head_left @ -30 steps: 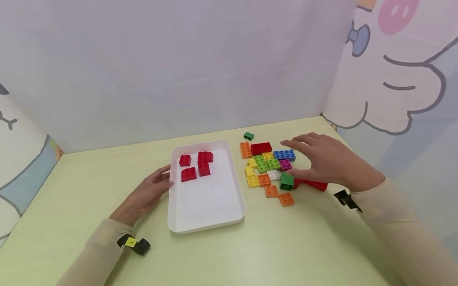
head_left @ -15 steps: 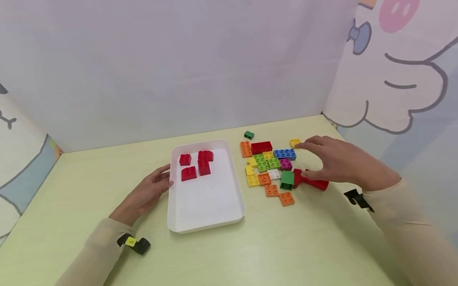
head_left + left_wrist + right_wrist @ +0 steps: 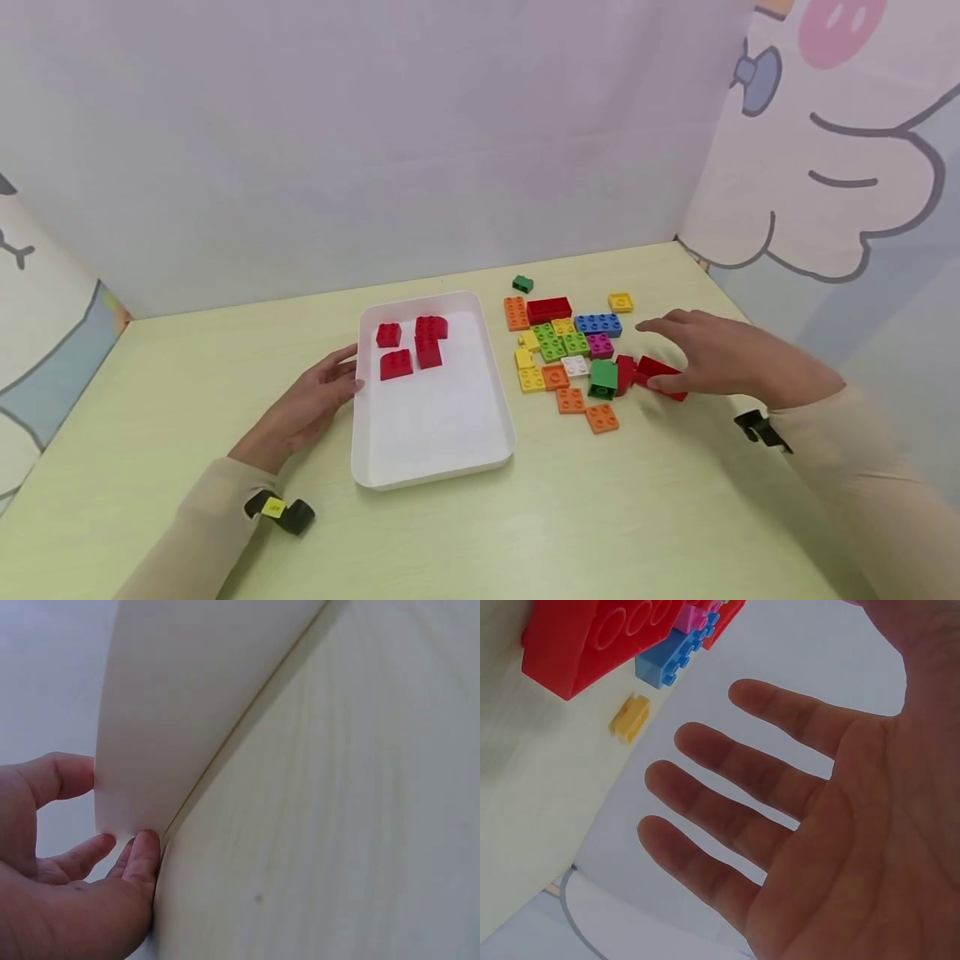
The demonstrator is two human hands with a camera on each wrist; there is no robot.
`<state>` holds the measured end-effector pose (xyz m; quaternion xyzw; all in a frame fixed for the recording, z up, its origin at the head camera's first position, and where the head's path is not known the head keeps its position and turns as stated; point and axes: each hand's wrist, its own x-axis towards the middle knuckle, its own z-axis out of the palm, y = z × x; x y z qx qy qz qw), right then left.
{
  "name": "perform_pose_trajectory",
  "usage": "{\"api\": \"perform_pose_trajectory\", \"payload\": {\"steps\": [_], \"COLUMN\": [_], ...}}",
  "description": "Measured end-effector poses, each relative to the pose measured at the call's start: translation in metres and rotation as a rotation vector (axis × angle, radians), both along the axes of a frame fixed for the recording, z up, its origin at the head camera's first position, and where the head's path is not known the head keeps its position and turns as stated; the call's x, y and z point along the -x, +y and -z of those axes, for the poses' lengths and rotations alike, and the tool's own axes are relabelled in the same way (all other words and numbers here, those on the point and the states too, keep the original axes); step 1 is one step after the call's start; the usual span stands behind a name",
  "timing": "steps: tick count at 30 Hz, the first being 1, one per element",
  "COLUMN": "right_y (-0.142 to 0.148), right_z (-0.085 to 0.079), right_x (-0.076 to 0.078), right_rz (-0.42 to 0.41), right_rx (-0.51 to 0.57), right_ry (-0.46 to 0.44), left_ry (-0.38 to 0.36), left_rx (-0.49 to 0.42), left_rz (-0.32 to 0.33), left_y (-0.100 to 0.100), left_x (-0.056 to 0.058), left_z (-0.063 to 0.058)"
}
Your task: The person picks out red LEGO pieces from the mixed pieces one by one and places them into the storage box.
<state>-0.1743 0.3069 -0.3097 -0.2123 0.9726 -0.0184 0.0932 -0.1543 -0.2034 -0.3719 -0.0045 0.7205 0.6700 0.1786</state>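
My left hand point(image 3: 315, 404) holds the left rim of a white tray point(image 3: 358, 450). In the left wrist view, the fingers point(image 3: 142, 859) meet its outer wall while one digit reaches over the edge. Inside the tray lie several red bricks point(image 3: 396, 364). My right hand point(image 3: 723, 354) hovers, fingers spread, at the right end of the loose bricks. Its thumb overlaps a long red brick point(image 3: 651, 368) in the head view; contact cannot be told. In the right wrist view nothing lies in the palm. Beside that brick are a smaller red piece point(image 3: 624, 375) and a green brick point(image 3: 603, 377).
Orange, yellow, lime, white, magenta and blue bricks point(image 3: 597, 325) cluster right of the tray. Another long red brick point(image 3: 549, 310), a small green brick point(image 3: 522, 284) and a yellow plate point(image 3: 620, 302) lie farther back. A pale curtain point(image 3: 337, 167) borders the table's back edge.
My right hand has moved rightward from beside the green brick to over the long red brick, uncovering the yellow plate. My left hand, the tray and the bricks stay put.
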Motion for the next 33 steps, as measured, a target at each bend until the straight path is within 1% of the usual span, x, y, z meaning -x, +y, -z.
{"api": "perform_pose_trajectory", "payload": {"steps": [7, 12, 16, 22, 26, 33], "right_y": [-0.003, -0.005, -0.004, -0.003, 0.003, 0.009], "right_z": [0.013, 0.023, 0.027, 0.028, 0.023, 0.000], "right_x": [0.008, 0.012, 0.012, 0.014, 0.016, 0.012], "right_rz": [-0.009, 0.003, 0.001, -0.026, -0.035, -0.018], "right_rx": [0.026, 0.028, 0.017, 0.019, 0.023, 0.085], "right_ry": [-0.093, -0.152, -0.163, -0.156, -0.105, 0.053], "left_ry": [-0.006, -0.003, -0.004, -0.006, -0.005, -0.007], "left_rx": [-0.005, -0.004, 0.006, -0.001, -0.008, -0.004], "left_rz": [-0.007, -0.007, -0.009, -0.011, -0.013, -0.019], "left_y": [-0.001, -0.001, 0.000, 0.000, 0.000, 0.001], "left_x": [0.000, 0.000, 0.001, 0.000, 0.000, 0.000], "left_z": [0.002, 0.003, 0.003, 0.002, 0.002, 0.002]}}
